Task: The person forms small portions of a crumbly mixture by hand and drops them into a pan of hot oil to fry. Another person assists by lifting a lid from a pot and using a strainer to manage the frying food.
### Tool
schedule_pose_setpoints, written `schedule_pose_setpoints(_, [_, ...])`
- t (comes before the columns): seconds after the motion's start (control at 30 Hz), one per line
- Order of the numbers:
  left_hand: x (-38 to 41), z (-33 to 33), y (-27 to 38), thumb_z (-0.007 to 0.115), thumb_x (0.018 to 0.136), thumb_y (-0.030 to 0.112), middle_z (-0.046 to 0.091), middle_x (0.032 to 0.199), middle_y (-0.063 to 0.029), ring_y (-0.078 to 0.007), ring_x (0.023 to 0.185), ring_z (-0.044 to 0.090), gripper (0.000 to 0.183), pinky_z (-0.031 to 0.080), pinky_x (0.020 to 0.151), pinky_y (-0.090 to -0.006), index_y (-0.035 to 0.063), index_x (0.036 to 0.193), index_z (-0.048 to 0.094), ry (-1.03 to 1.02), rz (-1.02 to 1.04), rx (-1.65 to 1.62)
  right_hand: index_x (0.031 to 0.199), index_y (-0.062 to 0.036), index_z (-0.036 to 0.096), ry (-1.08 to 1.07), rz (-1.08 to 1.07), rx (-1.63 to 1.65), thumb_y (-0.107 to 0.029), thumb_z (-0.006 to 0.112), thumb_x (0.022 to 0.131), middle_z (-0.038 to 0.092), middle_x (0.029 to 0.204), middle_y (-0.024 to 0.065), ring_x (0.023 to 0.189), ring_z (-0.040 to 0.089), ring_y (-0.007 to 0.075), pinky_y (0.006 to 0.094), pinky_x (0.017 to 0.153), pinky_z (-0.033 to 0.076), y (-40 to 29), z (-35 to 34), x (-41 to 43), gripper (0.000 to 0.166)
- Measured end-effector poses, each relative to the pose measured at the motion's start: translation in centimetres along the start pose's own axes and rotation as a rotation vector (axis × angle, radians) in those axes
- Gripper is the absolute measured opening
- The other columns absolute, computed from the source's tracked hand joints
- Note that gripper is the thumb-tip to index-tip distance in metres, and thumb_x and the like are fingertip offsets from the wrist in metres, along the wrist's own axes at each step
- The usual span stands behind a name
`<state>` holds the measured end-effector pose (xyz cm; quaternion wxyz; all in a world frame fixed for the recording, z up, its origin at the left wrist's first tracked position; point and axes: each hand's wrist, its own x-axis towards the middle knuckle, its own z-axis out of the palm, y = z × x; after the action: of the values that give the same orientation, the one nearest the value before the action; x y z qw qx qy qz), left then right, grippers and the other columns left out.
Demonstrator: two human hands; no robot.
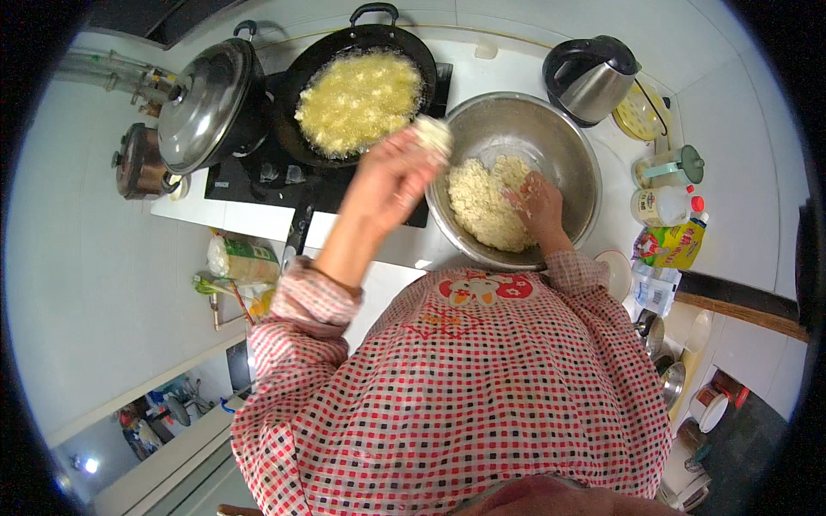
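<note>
My left hand (397, 177) is raised between the wok and the bowl, slightly blurred. Its fingers grip a pale lump of dough mixture (432, 134) beside the wok's right rim. Inside a large stainless steel bowl (568, 145), my right hand (541, 203) rests against the crumbly, pale yellow mixture (484, 206). Bits of it stick to those bent fingers, and whether they grasp any is hidden. Many pale pieces (361, 97) bubble in oil in the black wok (298, 132), which sits on the hob.
Left of the wok stands a lidded pot (210, 106) on the black hob (258, 187); the wok's long handle (298, 226) points towards me. An electric kettle (594, 80) is behind the bowl. A plastic bottle (664, 206), a yellow pouch (671, 245) and a white bowl (616, 274) line the right side.
</note>
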<state>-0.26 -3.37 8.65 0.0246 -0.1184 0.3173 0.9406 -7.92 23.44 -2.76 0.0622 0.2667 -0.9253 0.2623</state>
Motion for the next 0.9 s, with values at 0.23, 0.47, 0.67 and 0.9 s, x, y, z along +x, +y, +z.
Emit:
schedule_pose_setpoints(0.23, [12.6,-9.0,11.3,0.054,0.088,0.003,0.060,0.086,-0.0112,-0.0192,0.071,0.059,0.013,0.052,0.067,-0.0306,-0.0064,0.096,0.057,0.386,0.243,0.539,0.078,-0.0054,0.051,-0.089,0.050,0.034,-0.030,0.072,0.073,0.055,0.074,0.0148,0.069,0.054,0.0333,0.0418,0.058,0.042,-0.5,0.0,0.3,0.033])
schedule_pose_setpoints(0.47, [24.5,-14.2,12.1,0.072,0.068,0.028,0.067,0.082,-0.0125,-0.0283,0.075,0.065,0.023,0.051,0.070,-0.0361,0.0122,0.085,0.071,0.668,0.304,1.783,0.078,-0.0036,0.053,-0.150,0.059,0.023,-0.027,0.072,0.072,0.055,0.074,0.0141,0.071,0.056,0.0338,0.0426,0.061,0.044,-0.6,-0.3,0.9,0.031])
schedule_pose_setpoints(0.67, [26.7,-12.9,11.1,0.068,0.072,0.026,0.066,0.091,-0.0148,-0.0323,0.087,0.063,0.024,0.050,0.077,-0.0398,0.0115,0.091,0.069,0.468,0.261,2.064,0.080,-0.0035,0.054,0.057,-0.069,0.062,-0.026,0.071,0.072,0.056,0.077,0.0145,0.075,0.056,0.0357,0.0450,0.065,0.044,1.2,2.1,-0.9,0.029])
schedule_pose_setpoints(0.9, [24.0,-12.5,11.4,0.058,0.080,0.030,0.065,0.088,-0.0172,-0.0369,0.086,0.062,0.025,0.050,0.076,-0.0440,0.0131,0.095,0.068,0.513,0.301,1.974,0.105,-0.0023,0.051,-0.231,0.003,0.104,-0.028,0.071,0.073,0.059,0.092,0.0146,0.100,0.049,0.0376,0.0469,0.089,0.037,-0.3,0.0,-0.3,0.046])
